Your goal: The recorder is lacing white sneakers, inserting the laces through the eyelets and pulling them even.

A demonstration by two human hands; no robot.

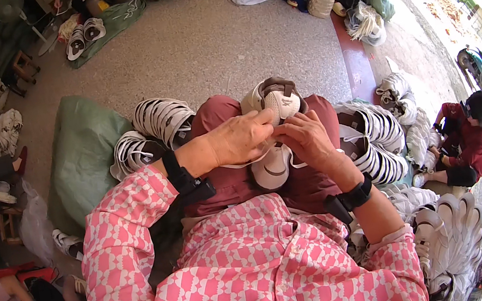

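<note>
A beige and white sneaker (272, 171) lies between my knees, its toe toward me and its brown-lined opening away. My left hand (232, 142) comes over it from the left, fingers pinched on a white shoelace (245, 164) that loops below the hand. From the right, my right hand (308, 138) is closed too, thumb and fingers pinched at the lace close to the left fingertips. Both hands cover the middle of the shoe, so the eyelets are mostly hidden. A loose piece of lace hangs near the toe on the right.
Stacked striped shoe uppers (164, 122) stand left of my knees, beside a green sack (83, 152). More striped shoes (379, 139) are piled at the right, with pale soles (451, 229) below. Other people sit around, one in a dark red shirt (466, 140) at the right.
</note>
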